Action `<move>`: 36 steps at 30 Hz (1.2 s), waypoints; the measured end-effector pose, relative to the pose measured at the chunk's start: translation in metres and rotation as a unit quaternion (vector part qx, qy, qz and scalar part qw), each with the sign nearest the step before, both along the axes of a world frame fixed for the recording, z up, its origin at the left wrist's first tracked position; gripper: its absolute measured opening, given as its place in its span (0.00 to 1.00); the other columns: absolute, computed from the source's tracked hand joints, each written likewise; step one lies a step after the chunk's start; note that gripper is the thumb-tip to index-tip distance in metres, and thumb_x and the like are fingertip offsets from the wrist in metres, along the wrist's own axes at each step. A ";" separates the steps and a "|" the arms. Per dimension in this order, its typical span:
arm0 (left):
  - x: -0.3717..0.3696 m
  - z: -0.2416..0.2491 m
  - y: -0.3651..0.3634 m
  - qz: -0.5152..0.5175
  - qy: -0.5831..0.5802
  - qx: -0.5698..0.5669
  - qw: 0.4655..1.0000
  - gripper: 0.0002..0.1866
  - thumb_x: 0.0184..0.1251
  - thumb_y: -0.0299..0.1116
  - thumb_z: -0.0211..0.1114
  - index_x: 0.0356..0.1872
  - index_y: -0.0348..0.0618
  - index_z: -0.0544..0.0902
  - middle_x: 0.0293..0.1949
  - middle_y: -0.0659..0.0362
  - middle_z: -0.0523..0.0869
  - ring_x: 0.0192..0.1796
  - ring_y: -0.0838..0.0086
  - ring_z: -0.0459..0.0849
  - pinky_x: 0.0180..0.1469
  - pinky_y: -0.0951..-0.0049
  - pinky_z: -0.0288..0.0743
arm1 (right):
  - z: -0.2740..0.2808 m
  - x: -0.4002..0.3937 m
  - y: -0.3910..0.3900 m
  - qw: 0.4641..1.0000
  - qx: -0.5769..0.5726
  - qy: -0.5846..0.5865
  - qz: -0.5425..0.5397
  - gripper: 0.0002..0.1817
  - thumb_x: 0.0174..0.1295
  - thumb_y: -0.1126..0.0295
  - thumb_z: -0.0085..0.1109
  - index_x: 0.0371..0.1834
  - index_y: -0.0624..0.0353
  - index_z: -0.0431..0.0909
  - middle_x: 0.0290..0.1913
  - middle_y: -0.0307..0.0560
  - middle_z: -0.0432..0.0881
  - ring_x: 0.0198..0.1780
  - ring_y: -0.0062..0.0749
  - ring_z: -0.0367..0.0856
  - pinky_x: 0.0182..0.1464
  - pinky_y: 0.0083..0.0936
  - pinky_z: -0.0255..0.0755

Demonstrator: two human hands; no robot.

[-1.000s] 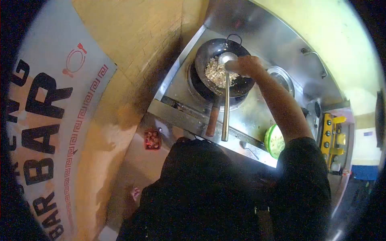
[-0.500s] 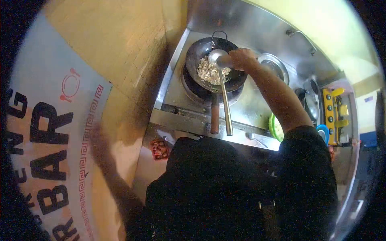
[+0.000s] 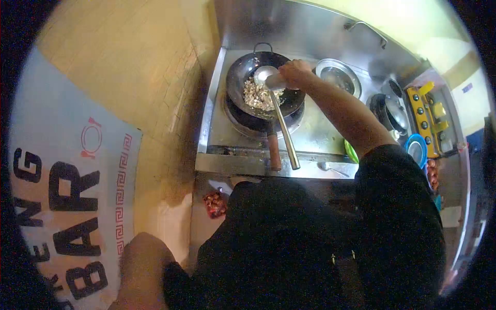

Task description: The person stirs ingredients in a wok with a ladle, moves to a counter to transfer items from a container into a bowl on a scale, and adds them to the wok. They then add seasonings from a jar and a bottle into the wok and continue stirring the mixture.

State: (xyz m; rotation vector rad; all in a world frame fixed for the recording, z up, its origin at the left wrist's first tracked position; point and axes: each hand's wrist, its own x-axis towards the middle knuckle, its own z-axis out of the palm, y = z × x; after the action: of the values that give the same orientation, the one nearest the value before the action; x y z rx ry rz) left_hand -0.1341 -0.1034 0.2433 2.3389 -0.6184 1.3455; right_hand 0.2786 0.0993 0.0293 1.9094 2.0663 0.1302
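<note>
My right hand (image 3: 297, 75) reaches over the right rim of a black wok (image 3: 237, 77), closed round a small greyish container (image 3: 276, 81) tilted above the ladle bowl. The metal ladle (image 3: 285, 129) rests in the wok, its bowl beside the chopped pale-brown food (image 3: 257, 97) and its long handle pointing toward my body. Next to it, the wok's wooden handle (image 3: 274, 152) sticks out over the front edge of the stove. What leaves the container, if anything, cannot be made out. My left arm is bent at the lower left, with the hand out of view.
A round metal pan (image 3: 338, 77) sits right of the wok. Farther right are a lidded pot (image 3: 395, 113), a blue bowl (image 3: 416, 150) and a yellow panel with knobs (image 3: 423, 119). A green item (image 3: 351, 151) is partly behind my arm. A red basket (image 3: 214, 205) stands below left.
The view has shifted, with the wok now a little farther left. My left arm has bent, its forearm now lower. My right hand still holds the container over the wok.
</note>
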 end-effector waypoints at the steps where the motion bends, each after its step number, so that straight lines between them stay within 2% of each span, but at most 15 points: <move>1: 0.001 0.001 -0.001 -0.004 -0.001 0.000 1.000 0.17 0.67 0.47 0.54 0.48 0.48 0.77 0.32 0.61 0.80 0.31 0.70 0.80 0.30 0.68 0.77 | -0.003 -0.001 -0.002 1.000 0.012 -0.019 -0.001 0.11 0.55 0.61 0.59 0.37 0.53 0.84 0.38 0.48 0.86 0.41 0.40 0.86 0.40 0.37 0.79; 9: -0.027 -0.010 -0.012 -0.035 -0.021 -0.003 0.999 0.17 0.67 0.46 0.54 0.49 0.48 0.77 0.32 0.60 0.81 0.31 0.69 0.80 0.30 0.67 0.77 | 0.012 -0.013 -0.015 0.999 -0.006 -0.032 -0.028 0.10 0.55 0.64 0.59 0.36 0.53 0.84 0.38 0.48 0.86 0.41 0.40 0.86 0.39 0.36 0.79; 10: -0.038 -0.017 -0.012 -0.029 -0.026 -0.019 0.999 0.17 0.67 0.46 0.54 0.49 0.48 0.77 0.32 0.60 0.81 0.31 0.69 0.80 0.30 0.67 0.77 | 0.007 -0.008 -0.016 0.998 0.041 -0.040 0.002 0.10 0.54 0.64 0.59 0.36 0.54 0.84 0.38 0.49 0.86 0.40 0.41 0.86 0.39 0.37 0.79; 12: -0.059 -0.048 -0.004 0.024 -0.035 -0.087 0.995 0.17 0.67 0.46 0.54 0.49 0.48 0.77 0.32 0.60 0.81 0.31 0.69 0.81 0.30 0.67 0.77 | -0.012 0.002 -0.015 0.988 0.132 -0.057 0.065 0.10 0.53 0.64 0.60 0.35 0.55 0.84 0.37 0.50 0.86 0.40 0.42 0.86 0.40 0.37 0.79; 13: -0.070 -0.071 0.003 0.078 -0.039 -0.147 0.985 0.17 0.67 0.46 0.54 0.49 0.48 0.77 0.32 0.60 0.81 0.32 0.69 0.81 0.30 0.67 0.77 | -0.008 0.002 -0.015 0.993 0.096 -0.048 0.048 0.10 0.53 0.64 0.60 0.34 0.55 0.84 0.37 0.50 0.86 0.40 0.42 0.86 0.40 0.37 0.79; 15: -0.086 -0.145 0.021 0.280 -0.018 -0.359 0.890 0.17 0.67 0.46 0.54 0.50 0.48 0.77 0.33 0.60 0.81 0.32 0.69 0.81 0.30 0.67 0.77 | 0.001 -0.001 -0.015 0.999 0.024 -0.028 0.013 0.10 0.52 0.64 0.60 0.34 0.55 0.85 0.36 0.51 0.86 0.39 0.43 0.86 0.40 0.38 0.79; 17: -0.099 -0.240 0.041 0.386 0.065 -0.567 0.725 0.17 0.67 0.46 0.54 0.50 0.48 0.77 0.33 0.60 0.81 0.32 0.69 0.81 0.30 0.67 0.77 | -0.001 -0.004 -0.016 0.999 0.015 -0.033 -0.006 0.10 0.52 0.65 0.62 0.36 0.53 0.83 0.37 0.51 0.85 0.41 0.41 0.85 0.42 0.37 0.78; 20: -0.119 -0.406 0.005 0.381 0.230 -0.726 0.523 0.18 0.67 0.46 0.54 0.50 0.47 0.77 0.33 0.60 0.81 0.32 0.69 0.81 0.30 0.67 0.77 | -0.009 -0.001 -0.018 0.998 0.052 -0.043 0.008 0.11 0.52 0.65 0.62 0.39 0.53 0.82 0.39 0.50 0.85 0.43 0.41 0.85 0.44 0.37 0.77; 21: -0.123 -0.450 -0.014 0.365 0.269 -0.755 0.474 0.18 0.67 0.46 0.54 0.50 0.47 0.77 0.33 0.60 0.81 0.32 0.69 0.81 0.30 0.67 0.77 | -0.012 0.000 -0.019 0.996 0.073 -0.046 0.021 0.12 0.52 0.65 0.62 0.40 0.53 0.81 0.39 0.49 0.85 0.43 0.41 0.84 0.44 0.37 0.77; 23: -0.125 -0.514 -0.057 0.332 0.328 -0.792 0.394 0.18 0.67 0.46 0.54 0.51 0.47 0.77 0.33 0.60 0.81 0.32 0.68 0.81 0.30 0.67 0.77 | -0.003 -0.009 -0.020 0.999 -0.005 -0.038 -0.018 0.13 0.53 0.65 0.62 0.42 0.52 0.80 0.40 0.48 0.84 0.44 0.41 0.84 0.46 0.37 0.75; 24: -0.132 -0.535 -0.074 0.321 0.344 -0.803 0.365 0.18 0.67 0.46 0.54 0.51 0.47 0.77 0.33 0.60 0.81 0.32 0.68 0.81 0.30 0.67 0.77 | 0.001 -0.013 -0.019 0.998 -0.041 -0.034 -0.037 0.13 0.53 0.65 0.61 0.43 0.52 0.79 0.40 0.48 0.84 0.44 0.41 0.83 0.47 0.37 0.75; 30: -0.183 -0.589 -0.138 0.321 0.334 -0.850 0.250 0.18 0.67 0.45 0.54 0.52 0.47 0.77 0.34 0.60 0.82 0.32 0.68 0.81 0.30 0.66 0.77 | -0.023 0.003 -0.009 0.991 0.126 -0.040 0.035 0.14 0.55 0.64 0.60 0.43 0.55 0.81 0.40 0.49 0.84 0.42 0.43 0.84 0.41 0.39 0.77; 31: -0.197 -0.598 -0.145 0.328 0.319 -0.855 0.244 0.18 0.67 0.45 0.54 0.52 0.47 0.77 0.34 0.60 0.82 0.32 0.68 0.81 0.30 0.66 0.77 | -0.016 0.000 -0.006 0.996 0.077 -0.043 0.014 0.14 0.55 0.63 0.60 0.42 0.55 0.81 0.39 0.49 0.84 0.42 0.43 0.84 0.41 0.39 0.77; 33: -0.227 -0.609 -0.158 0.345 0.283 -0.858 0.255 0.18 0.67 0.45 0.54 0.52 0.47 0.77 0.34 0.60 0.82 0.32 0.68 0.81 0.30 0.66 0.77 | -0.001 -0.012 -0.005 0.998 -0.023 -0.047 -0.031 0.14 0.54 0.62 0.60 0.42 0.55 0.81 0.39 0.48 0.85 0.41 0.43 0.84 0.40 0.38 0.78; 36: -0.263 -0.625 -0.154 0.329 0.181 -0.866 0.330 0.19 0.67 0.45 0.54 0.52 0.47 0.77 0.34 0.59 0.82 0.32 0.68 0.81 0.30 0.66 0.77 | -0.015 -0.009 -0.004 0.999 0.004 -0.047 -0.003 0.13 0.55 0.61 0.60 0.40 0.55 0.82 0.39 0.49 0.85 0.41 0.43 0.85 0.41 0.38 0.78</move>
State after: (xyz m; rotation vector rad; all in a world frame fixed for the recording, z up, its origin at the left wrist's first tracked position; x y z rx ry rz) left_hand -0.3966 -0.2576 -0.3818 0.6156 1.4645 0.5835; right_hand 0.2693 0.0952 0.0141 1.8772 2.0016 0.2225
